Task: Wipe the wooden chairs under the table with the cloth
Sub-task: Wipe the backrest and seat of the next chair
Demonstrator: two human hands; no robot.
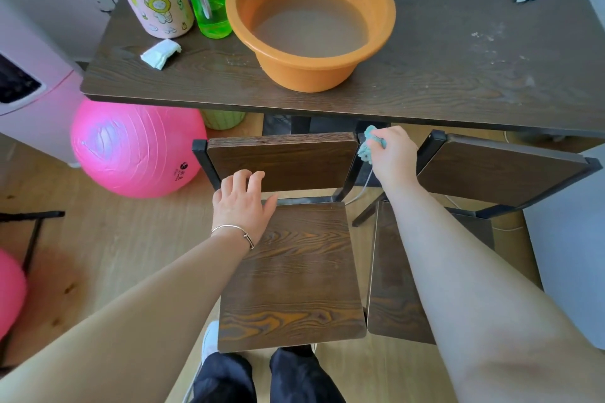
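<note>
Here, the cloth (368, 141), a small teal wad, sits bunched in the right hand (393, 154), whose fingers (386, 134) curl round it and pinch it against the black upright at the right edge of the chair (291, 271) back, just under the lip of the worktop (458, 59). The left hand (242, 203) rests where the back meets the seat, its fingers (252, 178) loosely spread on the lower back panel and holding nothing; it appears to steady the chair. The seat shows bare wood grain, and whether it is wiped cannot be told. A second chair (501, 170) stands just beside, angled away, its seat partly hidden by the right forearm.

The risks lie close. A basin (304, 75) of cloudy water stands near the worktop's front edge, directly above the chair back; a hard shove on the frame, or knuckles rising into the worktop's underside, could jolt it and slop water over. A thin white cord (363, 186) hangs between the two chairs, right below the cloth, and a downward stroke along the upright could snag it. The cloth is a small wad, so a slip would drop it to the floor. A pink ball (137, 147) lies at the left.
</note>
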